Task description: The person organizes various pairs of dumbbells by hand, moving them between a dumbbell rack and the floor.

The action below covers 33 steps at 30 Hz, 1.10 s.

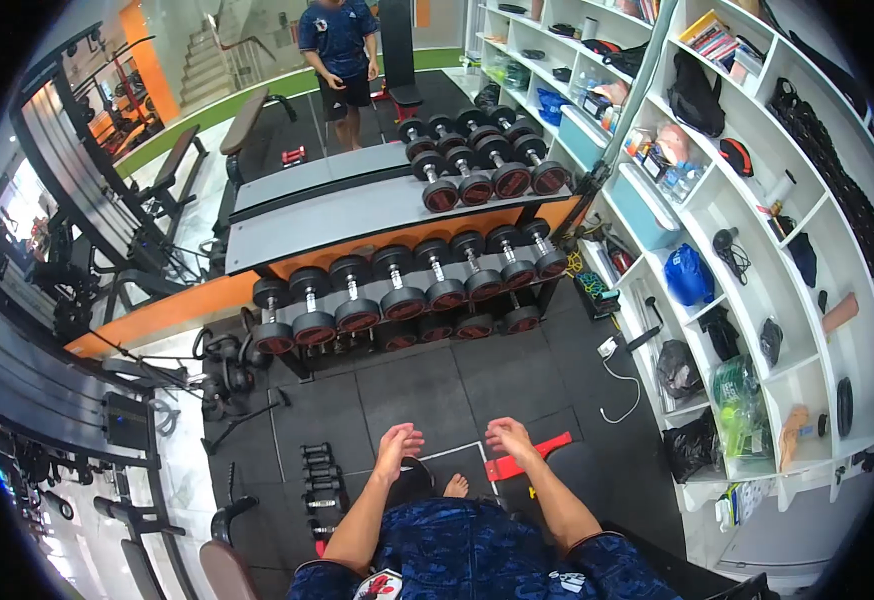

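My left hand (398,444) and my right hand (508,437) are held out in front of me, palms facing each other, fingers loosely curled and apart, holding nothing. They hover over the dark rubber floor (427,385). Below them I see my bare foot (455,486) and a red bar (527,458) lying on the floor near my right hand. A tiered dumbbell rack (357,215) stands ahead, with black and red dumbbells (412,285) lined up on its middle shelf and more dumbbells (482,160) on the top right.
White shelving (757,250) with bags, bottles and gear fills the right side. Small dumbbells (322,480) lie on the floor at left. Kettlebells (222,365) sit by the rack. Weight benches (182,165) and machines stand at left. Another person (339,55) stands beyond the rack.
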Tool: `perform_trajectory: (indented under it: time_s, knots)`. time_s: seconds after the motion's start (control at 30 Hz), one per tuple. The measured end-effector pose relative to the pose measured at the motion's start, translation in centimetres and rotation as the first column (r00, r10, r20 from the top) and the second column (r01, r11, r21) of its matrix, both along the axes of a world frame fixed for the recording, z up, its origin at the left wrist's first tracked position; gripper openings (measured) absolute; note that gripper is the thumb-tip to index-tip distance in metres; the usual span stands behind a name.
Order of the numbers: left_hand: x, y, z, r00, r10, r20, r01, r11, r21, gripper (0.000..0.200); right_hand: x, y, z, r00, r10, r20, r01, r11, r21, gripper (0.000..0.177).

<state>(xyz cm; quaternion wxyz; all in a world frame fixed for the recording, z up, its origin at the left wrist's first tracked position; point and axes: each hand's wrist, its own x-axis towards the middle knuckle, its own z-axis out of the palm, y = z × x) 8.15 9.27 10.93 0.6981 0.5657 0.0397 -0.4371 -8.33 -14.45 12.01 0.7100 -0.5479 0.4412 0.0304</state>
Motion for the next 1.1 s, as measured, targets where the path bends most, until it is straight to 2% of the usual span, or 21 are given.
perform_trajectory:
  time_s: [0.17,0.37,0.6,0.8,0.87,1.0,1.03,1.1]
  knots:
    - [6.9,-8.1,-0.6,0.999,-0.027,-0.026,0.025,0.996,-0.081,0.029,6.1,-6.6,-0.3,0.993,-0.092,0.078,0.088,0.994,0.057,0.023]
    - [18.3,-16.9,-0.1,0.985,-0.169,0.031,0.168,0.985,0.041,0.027,14.4,-14.2,0.9,0.970,-0.233,0.075,0.233,0.972,0.006,0.024]
    - [29.6,-27.2,1.6,0.979,-0.199,0.043,0.197,0.979,0.051,0.028,24.0,-21.4,2.9,0.973,-0.224,0.062,0.227,0.973,-0.044,0.025]
    - [36.7,-35.6,4.9,0.980,-0.175,0.095,0.173,0.985,0.026,0.031,33.4,-29.1,4.3,0.969,-0.180,0.171,0.196,0.978,-0.077,0.025]
    - [38.9,-38.3,5.8,0.983,-0.136,0.119,0.133,0.990,0.034,0.033,37.3,-32.4,4.8,0.967,-0.135,0.217,0.173,0.972,-0.162,0.022]
    - [43.1,-44.0,6.4,0.994,0.071,0.086,-0.067,0.996,-0.051,0.041,45.9,-39.2,5.4,0.955,-0.060,0.289,0.153,0.938,-0.312,0.018]
    - [43.9,-45.5,6.9,0.984,0.125,0.127,-0.122,0.992,-0.030,0.038,48.2,-41.2,4.4,0.948,-0.007,0.317,0.138,0.909,-0.392,0.012]
    - [45.7,-48.6,7.2,0.970,0.209,0.126,-0.206,0.978,-0.032,0.040,51.8,-43.8,5.5,0.960,0.093,0.265,0.100,0.767,-0.634,0.011]
